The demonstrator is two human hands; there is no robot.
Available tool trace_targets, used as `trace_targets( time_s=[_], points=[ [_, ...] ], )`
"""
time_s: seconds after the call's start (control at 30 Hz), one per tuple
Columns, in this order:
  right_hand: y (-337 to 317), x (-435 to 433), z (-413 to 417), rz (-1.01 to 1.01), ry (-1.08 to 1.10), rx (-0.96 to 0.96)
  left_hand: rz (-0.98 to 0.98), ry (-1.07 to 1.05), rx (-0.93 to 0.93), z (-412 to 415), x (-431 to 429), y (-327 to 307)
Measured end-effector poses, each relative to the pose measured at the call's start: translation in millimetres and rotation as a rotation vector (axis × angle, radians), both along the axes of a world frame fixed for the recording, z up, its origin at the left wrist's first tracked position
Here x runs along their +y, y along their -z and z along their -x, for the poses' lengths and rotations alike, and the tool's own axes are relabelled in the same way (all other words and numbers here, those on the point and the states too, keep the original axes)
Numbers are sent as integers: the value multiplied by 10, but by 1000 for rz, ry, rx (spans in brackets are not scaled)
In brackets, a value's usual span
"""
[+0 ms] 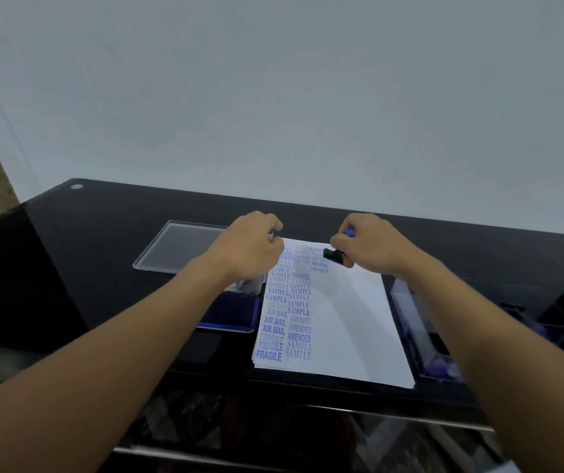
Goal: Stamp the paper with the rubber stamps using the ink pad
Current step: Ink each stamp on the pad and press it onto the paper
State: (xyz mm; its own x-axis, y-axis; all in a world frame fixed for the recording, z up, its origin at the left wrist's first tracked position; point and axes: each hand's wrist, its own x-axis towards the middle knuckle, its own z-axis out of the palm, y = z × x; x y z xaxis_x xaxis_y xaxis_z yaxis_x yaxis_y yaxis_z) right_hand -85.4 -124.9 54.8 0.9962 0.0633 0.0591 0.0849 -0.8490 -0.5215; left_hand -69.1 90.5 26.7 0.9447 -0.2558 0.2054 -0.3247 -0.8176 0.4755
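Overhead, a plain pale wall fills everything above a glossy black table (69,254), whose far edge runs from ten o'clock across to three o'clock; a strip of patterned curtain or wallpaper shows at the nine o'clock border. At ten o'clock from the paper lies a clear plastic lid (181,245), flat and on its own, with bare dark surface to its left. Just right of it the left hand (250,244) is curled closed at the paper's far left corner, gripping something small and pale that I cannot make out. Under that forearm, at nine o'clock from the paper, sits the blue ink pad (236,315) in its open case, touching or nearly touching the sheet's left edge. The paper (349,322), a thin white stack, lies in the middle, its left columns full of blue prints reading FRAGILE, AIR MAIL, AMENDED and SAMPLE; the right half is blank. At twelve o'clock on the sheet the right hand (369,244) is closed around a rubber stamp (334,256), black base down by the top prints. At three o'clock a clear box (410,315) stands beside the paper, partly hidden by the right forearm. The near table edge runs below the paper.
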Motion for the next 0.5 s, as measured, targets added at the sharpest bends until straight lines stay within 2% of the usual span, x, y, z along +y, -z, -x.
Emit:
trace_targets(
  time_s=[0.5],
  points=[
    [325,-50,-523,81,18,135,-113,50,118,-490,-364,343]
  ],
)
